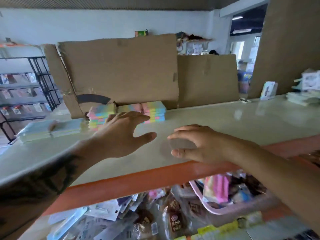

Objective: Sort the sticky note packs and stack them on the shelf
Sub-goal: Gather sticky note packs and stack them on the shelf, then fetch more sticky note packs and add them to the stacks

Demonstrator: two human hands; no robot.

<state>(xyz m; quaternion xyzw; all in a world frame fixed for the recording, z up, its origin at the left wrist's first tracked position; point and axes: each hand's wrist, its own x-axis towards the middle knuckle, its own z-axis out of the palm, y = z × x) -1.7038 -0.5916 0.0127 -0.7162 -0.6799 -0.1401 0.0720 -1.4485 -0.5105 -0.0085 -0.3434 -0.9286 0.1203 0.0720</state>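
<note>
- Several sticky note packs (152, 110), striped pink, yellow, green and blue, sit stacked in short piles at the back of the shelf (242, 122), side by side and touching the big cardboard sheet (121, 70) that stands behind them.
- Left hand (121, 134) is stretched toward the piles with fingers straight and spread and the thumb held out wide; its fingertips overlap the front of the packs in the view, and whether they touch cannot be told. It holds nothing.
- Right hand (197, 144) hovers over or rests on the pale shelf near its front edge, fingers loosely bent and pointing left, thumb below them, nothing in its grasp; a soft shadow lies under the palm.
- Both hands are close, thumb of the left nearly meeting the fingertips of the right.
- Left of the piles, a flat bundle of pale green and blue packets (52, 130) lies on the same shelf, blurred.
- A second cardboard sheet (207, 80) leans to the right of the first, and a small white box (268, 90) stands farther right near the back.
- An orange beam (138, 181) edges the shelf front.
- Below it, a pink basket (207, 205) and loose packaged goods (121, 222) crowd the lower level.
- Far left stands a black wire rack (41, 80) with hanging items.
</note>
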